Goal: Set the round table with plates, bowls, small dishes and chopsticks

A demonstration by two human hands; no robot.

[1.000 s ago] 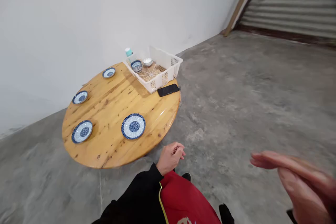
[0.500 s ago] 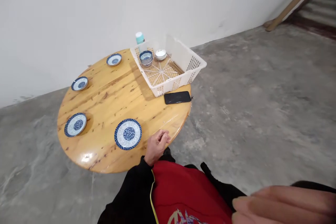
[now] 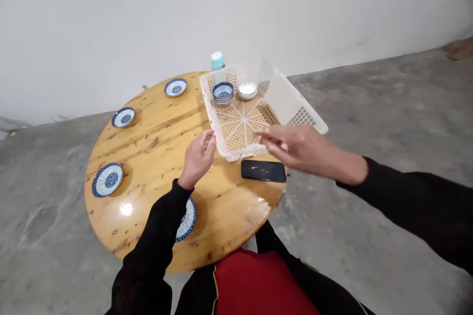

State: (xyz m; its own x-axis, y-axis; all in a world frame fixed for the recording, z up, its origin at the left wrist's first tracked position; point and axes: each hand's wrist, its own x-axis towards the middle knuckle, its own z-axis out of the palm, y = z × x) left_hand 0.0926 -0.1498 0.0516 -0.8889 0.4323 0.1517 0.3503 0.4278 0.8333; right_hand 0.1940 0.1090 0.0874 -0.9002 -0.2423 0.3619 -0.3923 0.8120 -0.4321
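My left hand (image 3: 199, 155) hovers over the table just left of the basket's near corner, fingers loosely bent, thumb apart, nothing in it. My right hand (image 3: 299, 143) reaches across the near right rim of the white plastic basket (image 3: 215, 130), fingers stretched forward and thumb apart, also holding nothing. Inside the basket stand a stack of blue-patterned bowls (image 3: 222, 92) and a stack of small white dishes (image 3: 247, 89). A bundle of chopsticks (image 3: 269, 114) lies at its right side, partly behind my right hand.
Blue-rimmed plates lie around the round wooden table (image 3: 148, 142): a far plate (image 3: 175, 87), a left plate (image 3: 123, 117), a near-left plate (image 3: 107, 179) and a near plate (image 3: 188, 221) partly under my left sleeve. A black phone (image 3: 263, 171) and a turquoise bottle (image 3: 217, 61) flank the basket.
Both hands have moved forward to the basket. My left hand has left the table's near edge, and my right hand has come up from the lower right corner. The view has shifted.
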